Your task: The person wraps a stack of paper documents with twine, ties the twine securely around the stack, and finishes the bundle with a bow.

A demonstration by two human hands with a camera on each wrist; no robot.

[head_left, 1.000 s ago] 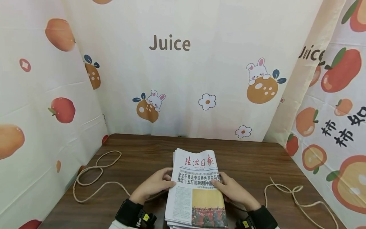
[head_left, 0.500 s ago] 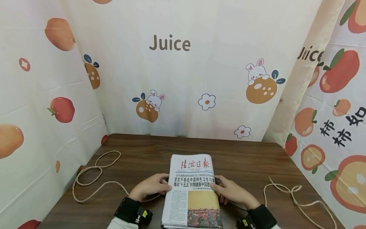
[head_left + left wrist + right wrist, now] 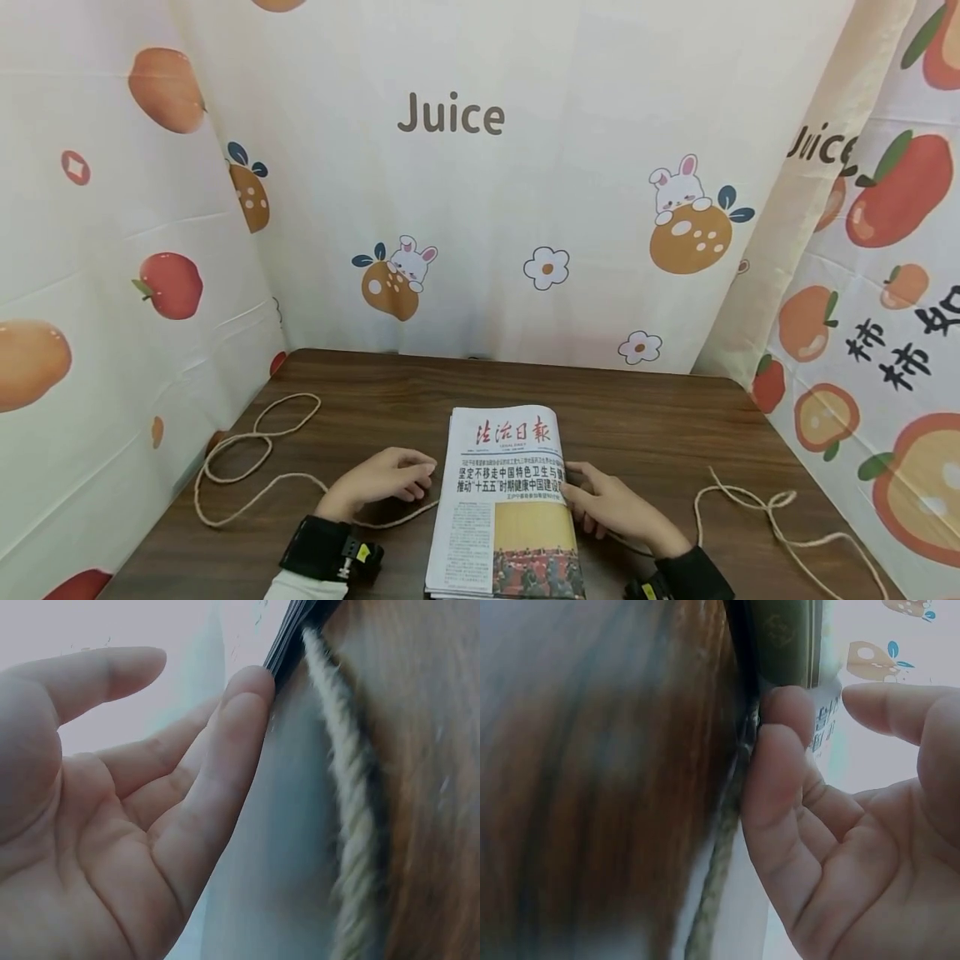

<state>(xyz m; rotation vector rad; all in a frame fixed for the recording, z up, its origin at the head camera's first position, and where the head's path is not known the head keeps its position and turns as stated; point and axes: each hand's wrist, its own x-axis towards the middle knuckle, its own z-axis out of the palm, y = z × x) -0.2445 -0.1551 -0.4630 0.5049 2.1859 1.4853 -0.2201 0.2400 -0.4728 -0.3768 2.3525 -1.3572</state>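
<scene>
A stack of folded newspapers [image 3: 472, 533] with a red Chinese masthead lies flat on the wooden table, long side toward the person. Under it passes a beige rope [image 3: 401, 518], its middle hidden by the paper. My left hand [image 3: 378, 483] hovers just left of the stack, thumb apart from loosely bent fingers, holding nothing. Beside the right edge of the stack is my right hand [image 3: 615, 504], its fingertips at the paper's side; whether they touch is unclear. The right wrist view shows that thumb lifted away from the paper and the rope [image 3: 716, 877] running below the fingers.
The rope's left end lies in loose loops [image 3: 217, 479] on the table [image 3: 360, 383]. Its right end [image 3: 765, 504] curls near the table's right side. Fruit-printed curtains [image 3: 480, 208] stand around the back and sides. Both wrists wear black bands with small cameras.
The newspaper stack has shifted toward the person and now lies flat. My left hand has let go and drawn off to the left; the right thumb has eased off the paper's top.
</scene>
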